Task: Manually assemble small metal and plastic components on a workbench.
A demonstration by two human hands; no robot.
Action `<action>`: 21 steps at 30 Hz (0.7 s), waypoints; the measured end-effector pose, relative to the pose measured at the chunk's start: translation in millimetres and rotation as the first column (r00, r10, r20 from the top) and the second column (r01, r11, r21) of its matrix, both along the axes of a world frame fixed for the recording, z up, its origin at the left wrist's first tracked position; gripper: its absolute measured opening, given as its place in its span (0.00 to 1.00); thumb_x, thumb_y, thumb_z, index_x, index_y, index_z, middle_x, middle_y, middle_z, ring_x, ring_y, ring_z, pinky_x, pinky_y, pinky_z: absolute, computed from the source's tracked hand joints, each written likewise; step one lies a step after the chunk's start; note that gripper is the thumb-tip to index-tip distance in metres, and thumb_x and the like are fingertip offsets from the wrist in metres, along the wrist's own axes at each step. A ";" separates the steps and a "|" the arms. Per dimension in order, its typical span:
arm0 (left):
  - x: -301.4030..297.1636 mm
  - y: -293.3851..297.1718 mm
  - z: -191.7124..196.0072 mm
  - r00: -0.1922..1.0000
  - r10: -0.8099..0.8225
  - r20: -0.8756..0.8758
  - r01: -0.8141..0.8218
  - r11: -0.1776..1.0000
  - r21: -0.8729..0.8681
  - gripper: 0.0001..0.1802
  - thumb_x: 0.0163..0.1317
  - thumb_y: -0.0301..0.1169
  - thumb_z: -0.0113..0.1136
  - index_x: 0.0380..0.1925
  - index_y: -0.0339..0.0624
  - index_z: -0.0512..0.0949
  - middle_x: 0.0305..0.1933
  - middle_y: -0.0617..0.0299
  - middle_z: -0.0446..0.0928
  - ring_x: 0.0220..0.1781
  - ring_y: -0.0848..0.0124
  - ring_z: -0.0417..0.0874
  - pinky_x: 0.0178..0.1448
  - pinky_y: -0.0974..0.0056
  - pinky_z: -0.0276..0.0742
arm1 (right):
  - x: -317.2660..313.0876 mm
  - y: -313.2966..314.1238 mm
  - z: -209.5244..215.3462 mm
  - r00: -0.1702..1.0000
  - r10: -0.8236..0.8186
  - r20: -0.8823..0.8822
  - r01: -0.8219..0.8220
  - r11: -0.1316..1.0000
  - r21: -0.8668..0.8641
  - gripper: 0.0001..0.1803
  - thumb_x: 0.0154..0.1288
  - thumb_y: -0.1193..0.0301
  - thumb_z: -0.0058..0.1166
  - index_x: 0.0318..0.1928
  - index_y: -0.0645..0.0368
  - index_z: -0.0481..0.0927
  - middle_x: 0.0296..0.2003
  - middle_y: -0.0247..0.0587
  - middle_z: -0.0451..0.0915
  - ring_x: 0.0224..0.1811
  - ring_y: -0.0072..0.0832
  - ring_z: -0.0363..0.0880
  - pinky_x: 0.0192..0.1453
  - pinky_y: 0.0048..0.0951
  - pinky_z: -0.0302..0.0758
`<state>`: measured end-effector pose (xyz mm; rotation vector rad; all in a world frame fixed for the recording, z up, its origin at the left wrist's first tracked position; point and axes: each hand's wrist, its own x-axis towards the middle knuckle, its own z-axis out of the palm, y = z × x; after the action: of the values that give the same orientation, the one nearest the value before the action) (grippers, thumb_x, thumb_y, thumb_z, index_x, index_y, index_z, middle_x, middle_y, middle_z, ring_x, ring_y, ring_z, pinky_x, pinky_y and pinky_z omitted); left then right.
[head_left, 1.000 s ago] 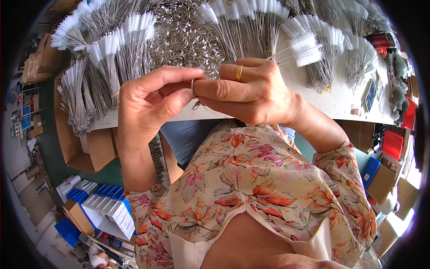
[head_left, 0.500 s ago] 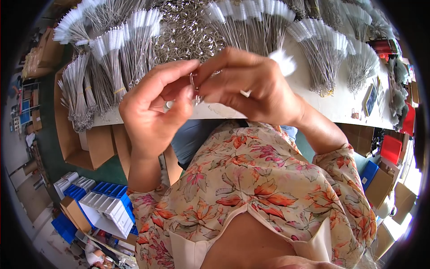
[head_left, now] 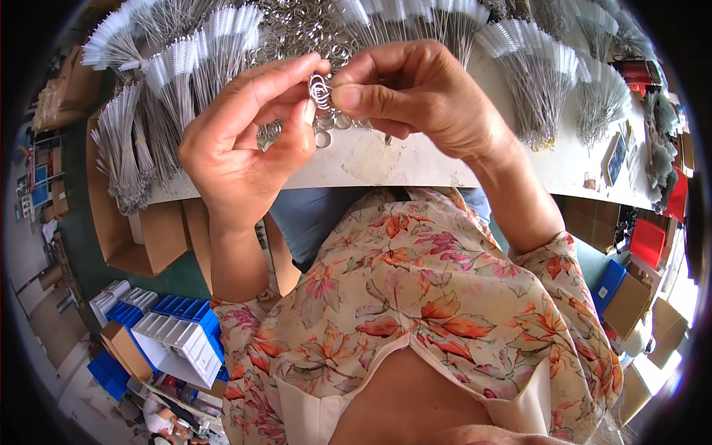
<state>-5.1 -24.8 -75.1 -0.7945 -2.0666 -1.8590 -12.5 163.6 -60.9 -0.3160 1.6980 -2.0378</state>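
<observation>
Above the table edge, my left hand (head_left: 248, 133) pinches a small cluster of shiny metal rings (head_left: 320, 90) between thumb and fingertips. My right hand (head_left: 423, 93) meets the rings from the right, its thumb and forefinger pressed together at their side. A thin bit of metal shows at the right fingertips; what they grip is mostly hidden. Behind both hands lies a heap of loose metal rings (head_left: 302, 33). One loose ring (head_left: 322, 139) rests on the white table below the held cluster.
Bundles of wire-handled brushes with white bristles (head_left: 174, 74) stand left of the ring heap, with more brush bundles (head_left: 530, 81) to the right. A dark flat device (head_left: 614, 159) lies at the white table's (head_left: 415, 167) right. Below left are a cardboard box (head_left: 159, 241) and blue and white bins (head_left: 178, 337).
Both hands have moved up and away from my body. The right hand has turned so its thumb shows. A blurred white brush head behind the right hand is out of sight now.
</observation>
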 end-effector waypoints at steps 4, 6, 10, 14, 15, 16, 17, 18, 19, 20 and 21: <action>8.0 4.4 -0.1 0.987 0.078 -0.141 -0.079 0.997 0.004 0.17 0.49 0.11 0.55 0.42 0.26 0.75 0.42 0.47 0.76 0.40 0.68 0.81 0.43 0.71 0.80 | 6.3 2.0 -0.2 0.998 0.002 -0.062 0.005 0.993 0.119 0.08 0.57 0.68 0.59 0.31 0.60 0.81 0.19 0.26 0.74 0.18 0.10 0.62 0.20 0.15 0.58; 12.3 6.2 -0.8 0.992 0.077 -0.103 -0.077 0.997 0.011 0.17 0.49 0.11 0.55 0.42 0.26 0.75 0.43 0.47 0.76 0.40 0.68 0.80 0.44 0.70 0.80 | 10.4 2.4 -6.2 0.999 0.030 -0.045 -0.026 0.996 0.090 0.08 0.58 0.69 0.58 0.33 0.61 0.80 0.21 0.27 0.75 0.20 0.10 0.65 0.23 0.15 0.62; 10.0 3.3 -2.1 1.000 0.017 -0.014 -0.017 1.000 0.003 0.15 0.50 0.13 0.55 0.41 0.26 0.75 0.43 0.47 0.76 0.41 0.67 0.80 0.45 0.69 0.80 | 23.5 -5.9 -15.1 0.955 -0.167 -0.245 0.174 0.985 0.007 0.07 0.60 0.73 0.55 0.37 0.63 0.76 0.26 0.30 0.77 0.27 0.15 0.73 0.33 0.17 0.72; 13.3 4.9 -3.2 0.999 0.030 0.021 -0.030 0.999 0.014 0.15 0.50 0.13 0.56 0.41 0.26 0.76 0.42 0.48 0.76 0.40 0.68 0.80 0.45 0.70 0.79 | 25.4 -11.8 -16.9 0.897 -0.269 -0.351 0.286 0.958 -0.003 0.07 0.59 0.74 0.56 0.37 0.63 0.76 0.28 0.35 0.79 0.30 0.15 0.76 0.33 0.19 0.74; 14.0 5.7 -3.4 0.999 0.029 0.029 -0.029 0.999 0.012 0.15 0.50 0.13 0.56 0.41 0.27 0.76 0.42 0.49 0.76 0.39 0.69 0.80 0.44 0.70 0.79 | 26.1 -12.8 -17.4 0.904 -0.285 -0.319 0.287 0.957 -0.042 0.07 0.59 0.75 0.56 0.37 0.63 0.76 0.28 0.36 0.80 0.31 0.16 0.76 0.33 0.19 0.74; 14.7 6.3 -3.7 0.999 0.029 0.038 -0.029 1.000 0.010 0.16 0.50 0.13 0.57 0.41 0.27 0.76 0.42 0.49 0.77 0.39 0.70 0.80 0.44 0.71 0.79 | 26.9 -13.3 -18.2 0.904 -0.286 -0.319 0.288 0.957 -0.042 0.07 0.59 0.75 0.56 0.37 0.63 0.76 0.28 0.36 0.80 0.31 0.16 0.76 0.33 0.19 0.74; 15.4 6.7 -4.0 0.999 0.028 0.038 -0.028 1.000 0.011 0.16 0.50 0.13 0.57 0.41 0.27 0.76 0.42 0.49 0.77 0.39 0.70 0.80 0.44 0.71 0.79 | 27.7 -13.6 -19.2 0.895 -0.300 -0.331 0.308 0.951 -0.027 0.07 0.58 0.75 0.56 0.37 0.63 0.76 0.28 0.35 0.80 0.31 0.16 0.77 0.33 0.19 0.74; 15.7 7.0 -4.3 0.999 0.028 0.042 -0.029 1.000 0.009 0.16 0.50 0.13 0.57 0.41 0.27 0.76 0.41 0.49 0.77 0.39 0.71 0.80 0.44 0.71 0.79 | 28.0 -13.6 -19.9 0.885 -0.312 -0.344 0.328 0.945 -0.014 0.07 0.58 0.75 0.57 0.36 0.64 0.77 0.28 0.35 0.80 0.31 0.16 0.77 0.33 0.19 0.74; 16.1 7.3 -4.6 0.998 0.029 0.047 -0.030 1.000 0.007 0.16 0.50 0.13 0.57 0.42 0.28 0.76 0.41 0.50 0.77 0.38 0.71 0.80 0.43 0.71 0.79 | 27.9 -13.1 -19.8 0.885 -0.313 -0.344 0.329 0.944 -0.014 0.07 0.58 0.75 0.57 0.36 0.64 0.77 0.28 0.35 0.80 0.31 0.16 0.77 0.33 0.19 0.74; 16.2 7.6 -5.0 0.998 0.028 0.048 -0.029 1.000 0.007 0.16 0.50 0.13 0.57 0.42 0.28 0.76 0.41 0.50 0.77 0.38 0.71 0.80 0.43 0.71 0.79 | 27.5 -12.2 -19.3 0.882 -0.311 -0.353 0.323 0.946 -0.026 0.06 0.57 0.76 0.57 0.35 0.64 0.77 0.28 0.35 0.80 0.30 0.16 0.77 0.33 0.19 0.74; 16.2 7.2 -5.0 0.999 0.031 0.044 -0.031 0.999 0.004 0.16 0.50 0.13 0.57 0.42 0.27 0.76 0.41 0.50 0.77 0.38 0.71 0.80 0.43 0.72 0.79 | 26.6 -11.8 -18.2 0.880 -0.308 -0.362 0.315 0.948 -0.040 0.06 0.57 0.76 0.57 0.34 0.64 0.77 0.28 0.35 0.80 0.30 0.16 0.76 0.33 0.18 0.74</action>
<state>11.1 -17.7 -80.1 -0.7226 -2.0881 -1.8795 14.1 151.8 -79.1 -0.4649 2.1088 -2.2999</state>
